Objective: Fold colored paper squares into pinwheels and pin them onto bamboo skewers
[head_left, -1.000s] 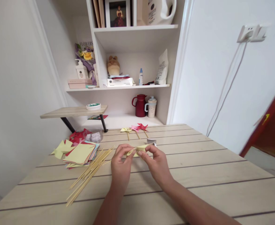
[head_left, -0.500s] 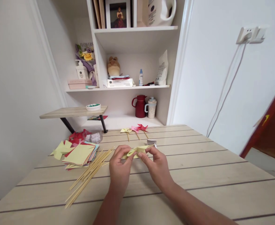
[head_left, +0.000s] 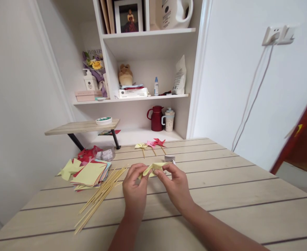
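Watching from beside the table [head_left: 234, 223], I have just the head view to go by, and in it a folded piece of yellow paper [head_left: 158, 166] is held out in front, apparently just above the table's surface. The left hand [head_left: 134, 188] pinches its left side, thumb and fingers closed on the paper; the right hand [head_left: 177, 185] has thumb and forefinger clamped on the right side, the two thumbs near each other at the middle. What worries me is how thin the sheet looks: if the thumbs press unevenly, a curled flap could spring loose or crease in the wrong place, and an outward tug from either side might tear it. Whatever lies between the thumbtips is too small to make out, so I can't tell whether anything pins the folds. To the left, bamboo sticks [head_left: 101, 197] lie in a loose bundle beside a stack of paper squares [head_left: 89, 174]; a forearm brushing them would probably set them rolling. That stack is untidy, edges poking out, so a knock could slide the top sheets off. Beyond the hands, three pinwheels [head_left: 151, 143] rest near the far edge, well apart from them, and a careless reach could bend their light vanes.
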Tool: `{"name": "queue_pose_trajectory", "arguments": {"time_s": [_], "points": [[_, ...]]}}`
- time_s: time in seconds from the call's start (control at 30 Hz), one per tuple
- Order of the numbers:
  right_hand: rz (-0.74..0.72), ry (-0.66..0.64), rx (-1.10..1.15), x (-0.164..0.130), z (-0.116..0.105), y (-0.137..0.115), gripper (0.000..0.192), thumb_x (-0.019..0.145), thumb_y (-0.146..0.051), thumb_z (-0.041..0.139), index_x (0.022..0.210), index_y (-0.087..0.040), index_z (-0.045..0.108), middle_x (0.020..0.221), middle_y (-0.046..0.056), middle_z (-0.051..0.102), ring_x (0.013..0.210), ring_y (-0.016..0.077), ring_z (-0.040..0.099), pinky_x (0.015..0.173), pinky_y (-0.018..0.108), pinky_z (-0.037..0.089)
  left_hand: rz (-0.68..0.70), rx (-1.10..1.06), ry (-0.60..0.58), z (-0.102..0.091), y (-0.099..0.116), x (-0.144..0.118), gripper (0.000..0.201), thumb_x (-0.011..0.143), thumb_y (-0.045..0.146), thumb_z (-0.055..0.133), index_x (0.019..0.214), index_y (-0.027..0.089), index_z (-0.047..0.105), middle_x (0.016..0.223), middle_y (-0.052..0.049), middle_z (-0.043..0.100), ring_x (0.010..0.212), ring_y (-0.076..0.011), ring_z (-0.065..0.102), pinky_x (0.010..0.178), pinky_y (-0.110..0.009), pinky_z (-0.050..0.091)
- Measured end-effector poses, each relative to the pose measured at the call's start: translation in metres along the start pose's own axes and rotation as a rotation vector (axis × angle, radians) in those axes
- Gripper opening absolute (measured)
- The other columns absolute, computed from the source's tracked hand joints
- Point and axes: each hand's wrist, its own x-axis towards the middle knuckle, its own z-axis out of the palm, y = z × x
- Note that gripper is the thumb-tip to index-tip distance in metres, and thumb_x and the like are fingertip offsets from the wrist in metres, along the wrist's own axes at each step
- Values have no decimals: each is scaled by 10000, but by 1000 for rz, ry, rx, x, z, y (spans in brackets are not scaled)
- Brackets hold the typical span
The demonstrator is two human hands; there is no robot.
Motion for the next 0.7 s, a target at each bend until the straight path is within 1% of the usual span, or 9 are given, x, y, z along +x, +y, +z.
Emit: {"name": "queue_pose_trajectory", "arguments": {"time_s": [0.2,0.33,0.4,0.57,0.7], "points": [[-5,19,-3,0,0,-2,205,823,-370,712,721,-223,613,748,10,655,768,210,602,750,331,452,-13,-13,-32,-2,1,1,43,820,230,717,800,216,752,876,-41,682,826,-175,645,711,-258,516],[8,19,8,0,0,-1,205,820,-374,713,726,-222,614,755,12,658,774,212,604,755,334,454,16,10,-54,-3,0,2,31,818,232,727,823,218,754,882,-39,676,835,-176,646,718,-261,517],[18,21,8,0,0,-1,213,817,-377,716,720,-222,609,744,8,653,767,209,598,750,330,448,56,31,-56,-4,0,2,55,818,194,719,846,225,755,887,-34,679,851,-175,650,734,-263,518],[19,-7,0,0,-1,-4,224,836,-370,694,713,-220,584,730,-1,643,754,198,581,742,320,435,202,116,-50,-5,1,0,209,820,69,663,900,243,747,915,-21,689,869,-163,660,769,-265,522],[5,-11,15,-1,-1,-6,215,840,-357,682,714,-218,576,735,5,642,741,194,573,731,318,443,327,209,-31,-4,3,-2,241,828,44,636,928,243,729,902,-18,699,862,-168,659,779,-289,525]]}}
